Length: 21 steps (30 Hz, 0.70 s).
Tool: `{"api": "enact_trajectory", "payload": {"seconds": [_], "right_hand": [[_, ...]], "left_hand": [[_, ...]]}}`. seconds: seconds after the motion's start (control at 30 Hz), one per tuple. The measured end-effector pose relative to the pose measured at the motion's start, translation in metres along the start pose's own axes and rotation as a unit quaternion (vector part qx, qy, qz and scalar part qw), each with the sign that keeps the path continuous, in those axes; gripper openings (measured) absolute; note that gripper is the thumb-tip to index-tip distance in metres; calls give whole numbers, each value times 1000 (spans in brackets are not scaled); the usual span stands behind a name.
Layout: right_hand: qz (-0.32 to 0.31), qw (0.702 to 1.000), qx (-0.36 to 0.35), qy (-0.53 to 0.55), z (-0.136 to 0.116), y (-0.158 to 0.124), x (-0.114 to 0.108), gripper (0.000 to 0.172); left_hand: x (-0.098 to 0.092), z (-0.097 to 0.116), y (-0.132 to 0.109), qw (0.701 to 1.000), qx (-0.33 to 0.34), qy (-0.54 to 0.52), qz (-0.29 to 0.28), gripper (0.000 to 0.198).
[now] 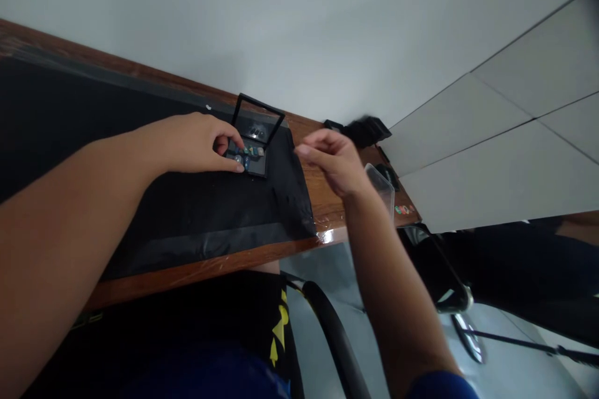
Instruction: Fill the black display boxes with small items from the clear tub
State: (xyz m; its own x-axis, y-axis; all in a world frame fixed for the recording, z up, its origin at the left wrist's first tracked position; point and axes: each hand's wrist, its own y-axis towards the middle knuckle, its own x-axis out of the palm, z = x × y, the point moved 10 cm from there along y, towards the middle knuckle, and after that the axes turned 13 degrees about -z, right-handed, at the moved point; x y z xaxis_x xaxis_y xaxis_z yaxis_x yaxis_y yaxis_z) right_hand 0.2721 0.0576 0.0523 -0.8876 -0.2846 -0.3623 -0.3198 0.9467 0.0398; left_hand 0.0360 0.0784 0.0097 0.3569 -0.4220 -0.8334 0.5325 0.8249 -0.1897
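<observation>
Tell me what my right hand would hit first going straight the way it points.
Your right hand would probably meet the raised lid of the small black case first, though depth is unclear.

At centre, the case is black, its small pieces blue, green and pale; the mat is black, the surface brown, the lower-centre trousers black (with yellow shapes).

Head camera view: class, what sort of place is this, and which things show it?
Probably an indoor workroom or office: a long brown wooden table partly covered by a flat black sheet, a chair's curved black armrest, and a plain pale wall.
</observation>
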Motion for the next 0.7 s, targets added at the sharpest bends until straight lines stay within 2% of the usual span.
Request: {"api": "enact_trajectory", "payload": {"seconds": [0.1, 0.2, 0.33, 0.53, 0.7], "right_hand": [[-31, 996, -8, 79, 25, 29, 40, 49], [-30, 993, -25, 111, 43, 44, 59, 57], [-19, 994, -30, 102, 54, 45, 64, 55], [-84, 990, -13, 113, 59, 41, 70, 52], [-95, 991, -18, 92, 65, 40, 71, 52]], "left_hand": [[0, -10, 4, 999, -34, 7, -23, 58], [-2, -22, 10, 998, -61, 20, -28, 67], [-2, -26, 12, 997, -63, 29, -24, 68], [-1, -26, 10, 996, -84, 32, -29, 78], [0, -24, 9, 993, -104, 40, -43, 78]]}}
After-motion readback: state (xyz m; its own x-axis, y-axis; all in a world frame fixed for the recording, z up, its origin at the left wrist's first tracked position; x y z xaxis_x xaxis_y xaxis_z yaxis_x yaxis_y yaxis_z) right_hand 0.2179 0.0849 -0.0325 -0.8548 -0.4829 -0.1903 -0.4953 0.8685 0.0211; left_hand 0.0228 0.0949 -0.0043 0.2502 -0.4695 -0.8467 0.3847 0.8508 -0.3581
